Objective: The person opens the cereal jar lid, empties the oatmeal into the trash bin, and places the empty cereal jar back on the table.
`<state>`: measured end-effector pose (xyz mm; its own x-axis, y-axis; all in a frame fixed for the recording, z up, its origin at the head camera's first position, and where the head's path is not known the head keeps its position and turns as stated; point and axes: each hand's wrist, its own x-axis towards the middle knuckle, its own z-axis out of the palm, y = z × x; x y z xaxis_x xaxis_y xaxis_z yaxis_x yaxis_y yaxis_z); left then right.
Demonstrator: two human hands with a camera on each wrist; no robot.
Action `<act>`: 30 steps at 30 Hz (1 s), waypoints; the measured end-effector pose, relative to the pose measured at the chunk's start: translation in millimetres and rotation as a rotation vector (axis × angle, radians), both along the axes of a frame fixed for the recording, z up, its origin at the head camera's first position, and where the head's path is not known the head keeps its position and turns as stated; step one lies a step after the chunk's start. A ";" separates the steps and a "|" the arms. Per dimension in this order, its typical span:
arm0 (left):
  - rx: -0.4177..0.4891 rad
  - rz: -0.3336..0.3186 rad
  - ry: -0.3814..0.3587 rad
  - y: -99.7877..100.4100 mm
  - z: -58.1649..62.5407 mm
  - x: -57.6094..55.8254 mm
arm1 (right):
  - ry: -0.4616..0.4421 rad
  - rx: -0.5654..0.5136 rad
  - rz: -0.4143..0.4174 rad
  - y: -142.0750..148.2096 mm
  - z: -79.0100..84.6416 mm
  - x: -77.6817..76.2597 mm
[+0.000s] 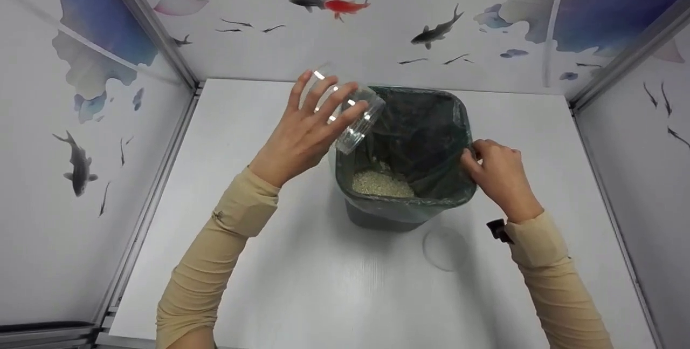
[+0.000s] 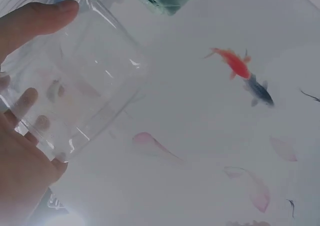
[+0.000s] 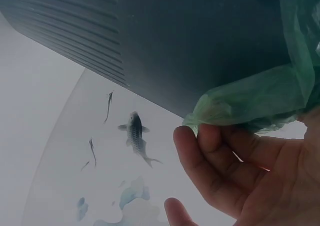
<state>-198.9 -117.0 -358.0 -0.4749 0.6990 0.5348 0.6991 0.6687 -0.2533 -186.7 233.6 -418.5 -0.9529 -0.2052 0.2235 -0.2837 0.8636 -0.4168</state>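
Note:
My left hand [image 1: 304,130] grips a clear plastic jar [image 1: 372,114], tilted with its mouth end down over the left side of a trash can [image 1: 380,222]. In the left wrist view the jar [image 2: 107,68] looks see-through, with the thumb and fingers around it. A dark green trash bag [image 1: 431,122] lines the can and folds over its rim. Pale granules [image 1: 381,184] lie in the bag's bottom. My right hand [image 1: 501,173] is at the can's right rim; in the right wrist view its fingertips pinch the bag's [image 3: 250,98] folded edge.
A round clear lid [image 1: 445,249] lies flat on the white table [image 1: 323,295], just in front of the can. White panels painted with fish [image 1: 345,6] enclose the table at the back and both sides, framed by metal posts [image 1: 156,31].

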 end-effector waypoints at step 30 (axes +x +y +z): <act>0.531 0.073 -0.743 -83.7 -164.9 81.5 | 0.197 -0.169 -0.165 23.7 -70.2 56.1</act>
<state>-117.4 -200.7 -522.9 -0.8588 0.4032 0.3161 0.5103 0.6179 0.5981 -130.6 257.2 -488.6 -0.9051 0.0046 0.4253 -0.2351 0.8280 -0.5092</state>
